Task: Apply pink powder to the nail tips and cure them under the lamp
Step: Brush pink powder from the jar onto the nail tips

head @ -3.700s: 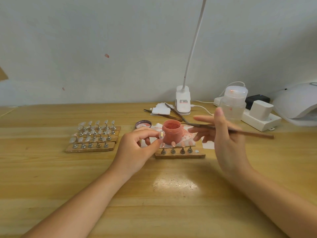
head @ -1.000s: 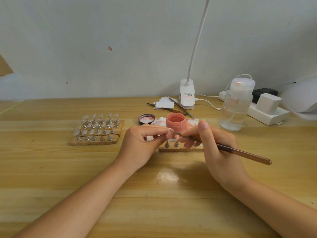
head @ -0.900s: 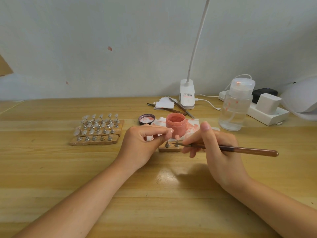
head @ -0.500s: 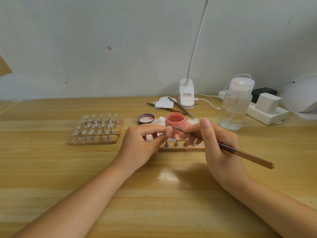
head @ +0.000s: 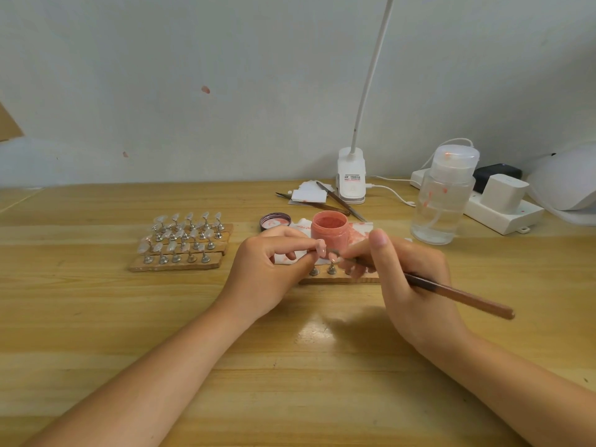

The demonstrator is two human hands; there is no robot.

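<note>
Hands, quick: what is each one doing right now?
Left hand: pinches a nail tip on its stand.
Right hand: grips the brush.

On the counter [head: 96, 317] are 2 hands, the left hand [head: 264, 275] and the right hand [head: 409, 282]. There is 1 open jar of pink powder [head: 329, 233], 1 jar lid [head: 275, 221], 1 brush [head: 458, 295] and 1 nail tip [head: 321, 247] held up between the hands. There are 3 wooden strips of nail tips on stands [head: 183, 240] at the left, about 5 stands to a strip, and 1 more strip [head: 338, 279] by the hands with 2 stands [head: 322, 271] clearly showing. Also 1 clear pump bottle [head: 443, 201], 1 clip lamp [head: 351, 179], 1 power strip [head: 503, 214], and 2 spare tools [head: 335, 201] at the back.
</note>
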